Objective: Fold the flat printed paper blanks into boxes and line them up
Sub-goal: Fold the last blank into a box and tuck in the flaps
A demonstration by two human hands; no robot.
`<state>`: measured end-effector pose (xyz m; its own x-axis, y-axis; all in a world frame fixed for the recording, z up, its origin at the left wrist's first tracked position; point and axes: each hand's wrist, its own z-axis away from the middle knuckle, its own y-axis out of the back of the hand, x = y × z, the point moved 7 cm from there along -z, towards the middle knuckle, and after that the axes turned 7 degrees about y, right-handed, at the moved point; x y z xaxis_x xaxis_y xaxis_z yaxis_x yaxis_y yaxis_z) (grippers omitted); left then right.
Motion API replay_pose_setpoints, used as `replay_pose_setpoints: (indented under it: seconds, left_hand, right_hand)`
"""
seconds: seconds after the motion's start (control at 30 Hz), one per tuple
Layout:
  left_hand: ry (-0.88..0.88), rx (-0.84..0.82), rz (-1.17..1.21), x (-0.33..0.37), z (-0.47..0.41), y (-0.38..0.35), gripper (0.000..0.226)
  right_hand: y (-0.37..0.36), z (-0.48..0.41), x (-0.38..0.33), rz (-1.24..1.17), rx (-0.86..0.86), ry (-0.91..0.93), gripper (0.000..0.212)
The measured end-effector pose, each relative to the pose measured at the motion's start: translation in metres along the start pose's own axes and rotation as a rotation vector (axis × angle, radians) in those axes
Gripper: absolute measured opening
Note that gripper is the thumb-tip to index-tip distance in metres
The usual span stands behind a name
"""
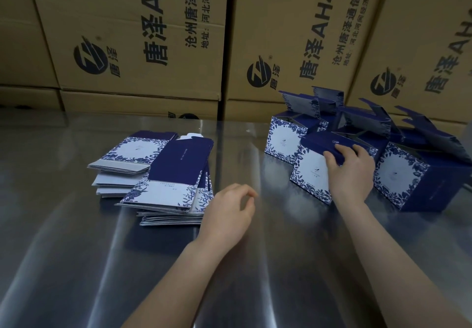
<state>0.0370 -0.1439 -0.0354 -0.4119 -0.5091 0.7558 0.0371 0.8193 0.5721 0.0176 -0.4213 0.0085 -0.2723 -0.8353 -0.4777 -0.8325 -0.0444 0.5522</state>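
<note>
Flat blue-and-white printed blanks lie in two overlapping stacks, a near stack (176, 174) and a stack behind it (127, 156), left of centre on the metal table (76, 264). My left hand (229, 215) hovers just right of the near stack, fingers loosely curled, holding nothing. To the right stand several folded boxes. My right hand (350, 169) grips the top edge of the front middle box (309, 172), thumb on its white floral face, fingers over the dark blue top. Another box (283, 141) stands behind it on the left and one (419, 182) on the right, lids up.
Large brown cartons (143, 41) with black printing form a wall along the table's far edge. More folded boxes with raised flaps (362, 121) crowd the back right. Bare reflective metal stretches in front of and between my arms.
</note>
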Motion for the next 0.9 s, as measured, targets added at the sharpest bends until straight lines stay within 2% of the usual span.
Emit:
replay_pose_setpoints:
  seconds: [0.37,0.47,0.57,0.67,0.8,0.9]
  left_hand:
    - [-0.019,0.009,-0.027,0.003,0.003,0.003,0.018]
    - [-0.05,0.058,-0.041,0.008,0.003,0.009,0.017]
    - [-0.085,0.183,-0.106,0.013,0.004,0.022,0.016]
    - [-0.08,0.32,-0.14,0.014,0.003,0.041,0.016]
    - [0.007,0.382,-0.2,0.006,-0.002,0.059,0.018]
    - [0.124,0.377,-0.35,-0.006,-0.006,0.067,0.023]
  right_hand:
    - [-0.007,-0.037,0.01,0.064,-0.198,-0.066,0.044]
    - [-0.008,-0.042,0.009,0.144,-0.246,-0.057,0.047]
    - [-0.006,-0.041,0.004,0.199,-0.274,-0.054,0.047]
    - [0.003,-0.029,-0.013,0.202,-0.176,0.062,0.045]
    - [0.017,0.006,-0.052,0.009,0.053,0.285,0.044]
    - [0.006,0.031,-0.074,-0.21,0.023,0.339,0.037]
